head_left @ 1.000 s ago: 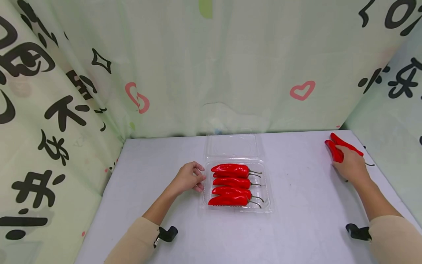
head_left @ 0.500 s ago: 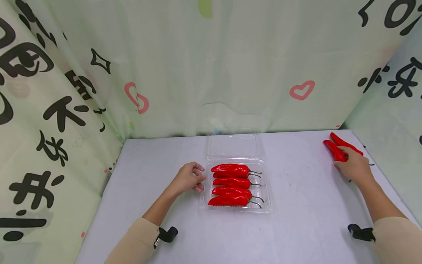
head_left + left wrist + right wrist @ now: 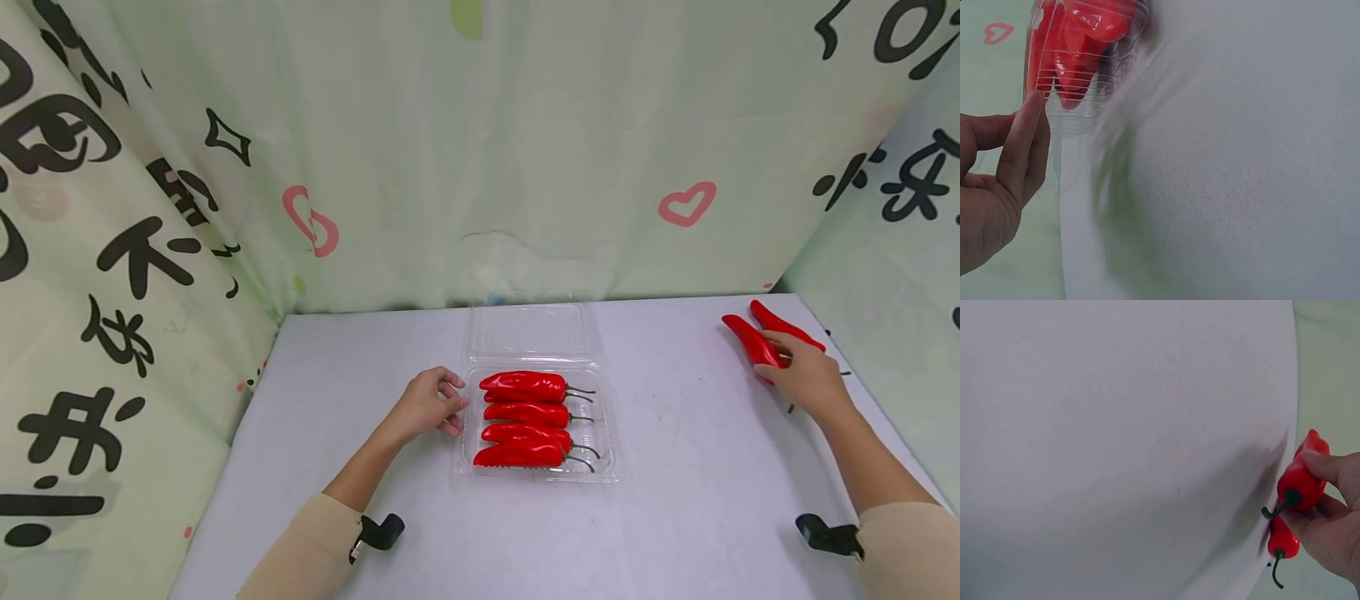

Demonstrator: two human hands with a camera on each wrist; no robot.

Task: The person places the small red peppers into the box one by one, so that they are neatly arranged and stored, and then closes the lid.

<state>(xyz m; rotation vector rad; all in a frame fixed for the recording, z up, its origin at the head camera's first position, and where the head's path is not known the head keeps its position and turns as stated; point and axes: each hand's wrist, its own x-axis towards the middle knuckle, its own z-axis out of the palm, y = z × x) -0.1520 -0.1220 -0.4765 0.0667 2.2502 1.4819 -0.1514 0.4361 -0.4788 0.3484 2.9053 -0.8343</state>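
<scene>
My right hand pinches a red chili pepper between thumb and fingers at the table's far right. In the right wrist view, the held pepper shows its green stem toward the camera. Just behind it lies a second red chili pepper, partly covered by the hand. At the middle of the table stands a clear plastic clamshell box, its lid folded back. Several red chili peppers lie inside in a row, stems to the right. My left hand rests its fairly straight fingertips against the box's left side.
The white table ends at a pale green printed curtain at the back, with more curtain on the left and right. The box lid reaches almost to the back edge. Black wrist cameras sit at both sleeves.
My right hand turns the pinched pepper and draws it slightly toward the left, apart from the other pepper. The left hand and the box stay where they were.
</scene>
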